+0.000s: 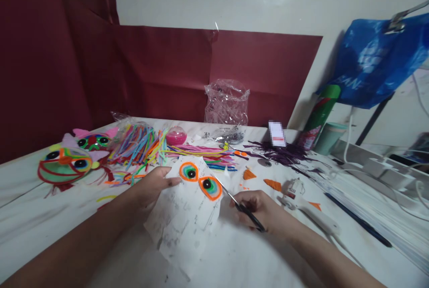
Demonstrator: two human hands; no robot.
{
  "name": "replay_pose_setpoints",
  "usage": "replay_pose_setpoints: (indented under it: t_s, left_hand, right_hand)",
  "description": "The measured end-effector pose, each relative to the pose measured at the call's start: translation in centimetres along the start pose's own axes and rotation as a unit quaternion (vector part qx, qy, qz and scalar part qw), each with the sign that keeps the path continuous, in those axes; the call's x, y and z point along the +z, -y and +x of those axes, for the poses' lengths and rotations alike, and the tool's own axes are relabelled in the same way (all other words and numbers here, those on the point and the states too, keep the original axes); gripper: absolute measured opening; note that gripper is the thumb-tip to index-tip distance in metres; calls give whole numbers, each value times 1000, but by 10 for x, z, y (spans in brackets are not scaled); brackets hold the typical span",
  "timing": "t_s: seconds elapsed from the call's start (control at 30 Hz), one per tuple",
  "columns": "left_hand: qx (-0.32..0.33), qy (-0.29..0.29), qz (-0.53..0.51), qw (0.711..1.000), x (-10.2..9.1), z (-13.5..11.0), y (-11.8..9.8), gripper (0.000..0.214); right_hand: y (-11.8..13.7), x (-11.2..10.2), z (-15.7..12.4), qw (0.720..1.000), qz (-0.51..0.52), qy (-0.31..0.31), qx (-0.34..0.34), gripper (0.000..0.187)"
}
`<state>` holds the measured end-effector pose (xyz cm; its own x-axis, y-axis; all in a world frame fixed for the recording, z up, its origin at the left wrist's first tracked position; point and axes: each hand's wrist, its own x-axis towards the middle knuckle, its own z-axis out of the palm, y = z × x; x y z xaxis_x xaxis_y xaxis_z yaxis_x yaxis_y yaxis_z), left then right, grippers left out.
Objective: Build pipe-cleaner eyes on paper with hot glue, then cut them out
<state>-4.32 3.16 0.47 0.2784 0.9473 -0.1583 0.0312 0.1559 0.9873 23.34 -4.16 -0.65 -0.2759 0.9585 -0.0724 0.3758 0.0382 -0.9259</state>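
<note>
My left hand (154,186) is closed on the left edge of a white paper sheet (187,230) with faint marks. On the sheet's upper part sits a pair of pipe-cleaner eyes (198,180), orange-rimmed with green and blue rings and black centres. My right hand (253,207) grips black-handled scissors (250,217), fingers wrapped round the handles. The scissor blades point up and left, at the paper's right edge beside the right eye. Whether the blades are parted is hard to make out. A small paper scrap stands near the blade tip.
Bundles of coloured pipe cleaners (137,142) lie behind, with two finished-looking masks (65,165) at left. Purple strands (284,153), orange pieces (273,184) and a white glue gun (315,216) lie at right. A pink container (176,136) and clear plastic bag (227,102) stand at the back.
</note>
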Motion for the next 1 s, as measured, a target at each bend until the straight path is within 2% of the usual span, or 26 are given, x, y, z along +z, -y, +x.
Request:
replay_pose_setpoints:
  t_s: [0.1,0.3,0.53,0.73,0.87,1.0]
  left_hand:
    - [-8,-13,37,999,-3,-1,1,38]
    - [38,-19,72,996,-2,2,-1,29]
    - [13,-66,48,997,0,-1,-1,38]
    - [9,-2,56,998,6,-7,-6,25]
    - [19,48,68,996,6,-7,-7,27]
    - [35,22,119,992,-1,-1,-4,33]
  right_hand:
    - [-1,2,0,1000,6,11,-2,36]
    - [0,2,-2,1000,5,23,-9,37]
    - [1,1,-3,1000,-12,28,2,35]
    - [-1,3,-5,998,3,54,-19,38]
    - [1,2,-7,998,11,64,-26,39]
    - [4,2,-7,998,5,58,-13,36]
